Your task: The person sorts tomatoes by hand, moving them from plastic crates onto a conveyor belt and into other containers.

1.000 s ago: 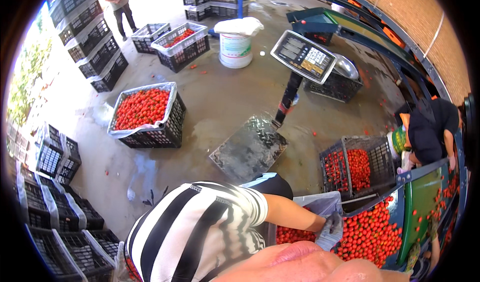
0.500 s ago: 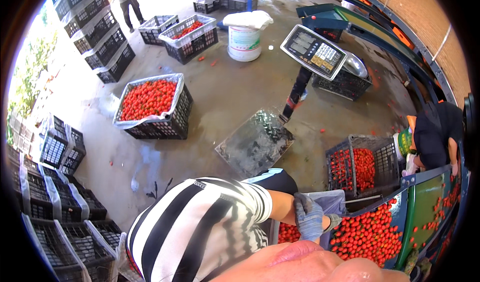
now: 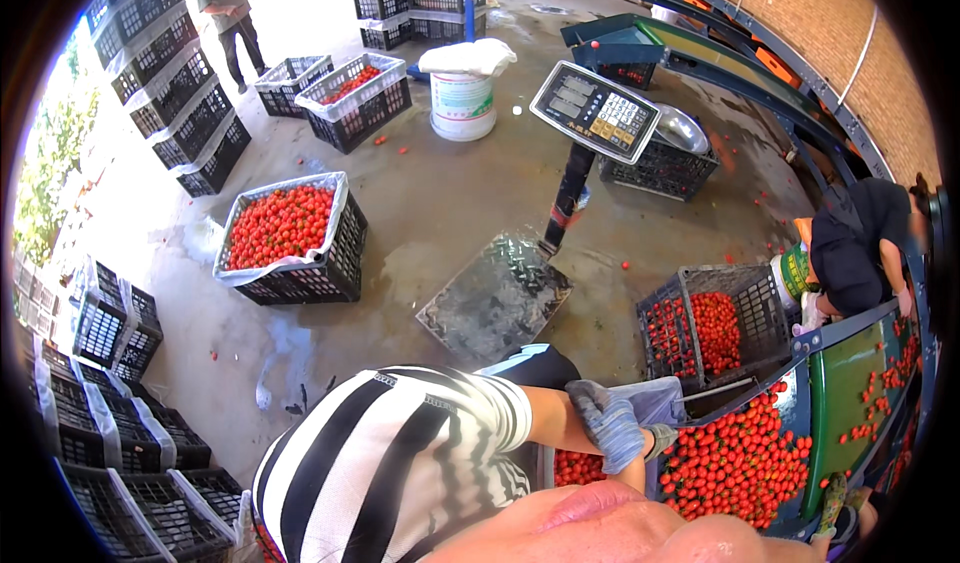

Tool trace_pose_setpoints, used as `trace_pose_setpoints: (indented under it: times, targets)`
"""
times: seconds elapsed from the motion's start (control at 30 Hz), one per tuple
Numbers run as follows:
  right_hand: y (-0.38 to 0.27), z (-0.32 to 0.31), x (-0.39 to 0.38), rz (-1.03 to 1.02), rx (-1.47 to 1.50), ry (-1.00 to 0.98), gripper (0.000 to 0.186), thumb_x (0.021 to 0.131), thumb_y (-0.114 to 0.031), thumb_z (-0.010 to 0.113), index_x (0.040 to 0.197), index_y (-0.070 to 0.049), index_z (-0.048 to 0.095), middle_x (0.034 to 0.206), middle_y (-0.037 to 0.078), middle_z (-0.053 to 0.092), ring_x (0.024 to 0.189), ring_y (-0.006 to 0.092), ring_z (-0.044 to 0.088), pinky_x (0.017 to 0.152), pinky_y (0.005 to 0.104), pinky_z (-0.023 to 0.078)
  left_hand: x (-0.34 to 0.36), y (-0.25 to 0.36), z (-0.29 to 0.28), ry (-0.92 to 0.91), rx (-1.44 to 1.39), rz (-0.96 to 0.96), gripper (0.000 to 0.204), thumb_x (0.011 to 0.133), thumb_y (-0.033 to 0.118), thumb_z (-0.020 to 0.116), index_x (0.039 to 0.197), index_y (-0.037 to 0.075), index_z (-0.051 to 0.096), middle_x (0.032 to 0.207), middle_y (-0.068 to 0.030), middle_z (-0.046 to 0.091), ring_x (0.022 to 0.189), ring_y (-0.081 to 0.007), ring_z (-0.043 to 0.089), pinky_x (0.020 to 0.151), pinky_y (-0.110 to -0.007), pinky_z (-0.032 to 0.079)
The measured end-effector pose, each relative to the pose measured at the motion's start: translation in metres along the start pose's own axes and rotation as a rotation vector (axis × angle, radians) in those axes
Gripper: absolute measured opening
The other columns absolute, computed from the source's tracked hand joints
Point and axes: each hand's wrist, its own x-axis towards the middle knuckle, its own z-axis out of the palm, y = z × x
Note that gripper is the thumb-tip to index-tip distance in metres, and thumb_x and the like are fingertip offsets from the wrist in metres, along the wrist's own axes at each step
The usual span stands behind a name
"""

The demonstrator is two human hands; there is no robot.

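though streaky-blue and fabric-gloved, right hand (image 3: pixel 612 431)'s grip around smooth bare forearm (image 3: pixel 552 418); left hand (image 3: pixel 660 441)'s grip unclear

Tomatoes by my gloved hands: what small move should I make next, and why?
Perhaps lift your right hand off your left forearm: it lies across that arm, while your left hand sits beside the loose tomatoes, so crossing likely hampers both.

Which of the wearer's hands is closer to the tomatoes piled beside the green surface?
Left. The left hand is beside the tomatoes; the right hand is farther away, across the left forearm.
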Motion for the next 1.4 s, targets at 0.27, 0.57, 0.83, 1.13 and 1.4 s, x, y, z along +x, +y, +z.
trace_pose_setpoints:
  times: [0.27, 0.57, 0.83, 1.13, 1.4]
  targets:
    - [0.003, -0.01, -0.005, 0.147, -0.332, -0.062, 0.028, 0.088, -0.03, 0.048, 0.1, -0.009, 0.061, 0.09, 0.016, 0.064, 0.084, 0.036, 0.06, 0.075, 0.0447, 0.045, 0.004, 0.004, 0.01, -0.03, 0.026, 0.022, 0.037, 0.09, 0.037, 0.041, 0.11, 0.011, 0.058, 0.103, -0.0066, 0.06, 0.097, -0.0161, 0.057, 0.086, -0.033, 0.041]
    - [-0.025, -0.02, -0.032, 0.067, 0.189, 0.382, 0.025, 0.084, -0.017, 0.053, 0.1, 0.0, 0.062, 0.097, 0.015, 0.063, 0.09, 0.0271, 0.06, 0.081, 0.0346, 0.046, 0.006, 0.012, 0.018, -0.053, 0.086, 0.045, 0.036, 0.09, 0.037, 0.041, 0.109, 0.012, 0.058, 0.102, -0.0059, 0.06, 0.098, -0.0151, 0.057, 0.086, -0.032, 0.041]
    - [0.114, -0.048, -0.12, 0.527, 0.093, 1.263, 0.031, 0.09, -0.017, 0.05, 0.11, 0.006, 0.055, 0.115, 0.015, 0.056, 0.101, 0.0241, 0.054, 0.089, 0.0337, 0.042, -0.005, 0.034, 0.032, -0.08, 0.334, 0.119, 0.035, 0.09, 0.037, 0.041, 0.109, 0.013, 0.058, 0.102, -0.0053, 0.06, 0.098, -0.0142, 0.058, 0.086, -0.031, 0.041]
    - [0.156, -0.002, -0.12, 0.987, -1.049, 0.623, 0.042, 0.09, -0.022, 0.046, 0.131, -0.018, 0.043, 0.134, 0.013, 0.044, 0.12, 0.032, 0.042, 0.1, 0.0422, 0.034, 0.011, 0.012, 0.03, -0.101, 0.312, 0.22, 0.032, 0.084, 0.026, 0.046, 0.109, 0.008, 0.055, 0.103, -0.0123, 0.059, 0.099, -0.0213, 0.058, 0.083, -0.034, 0.045]
    - [0.154, 0.011, -0.157, 0.865, -0.639, 0.963, 0.047, 0.087, -0.025, 0.047, 0.131, -0.009, 0.044, 0.137, 0.019, 0.037, 0.122, 0.0371, 0.039, 0.101, 0.0403, 0.033, 0.043, -0.025, 0.01, -0.114, 0.23, 0.304, 0.036, 0.079, 0.017, 0.052, 0.113, 0.006, 0.051, 0.109, -0.0172, 0.057, 0.105, -0.028, 0.054, 0.087, -0.037, 0.044]
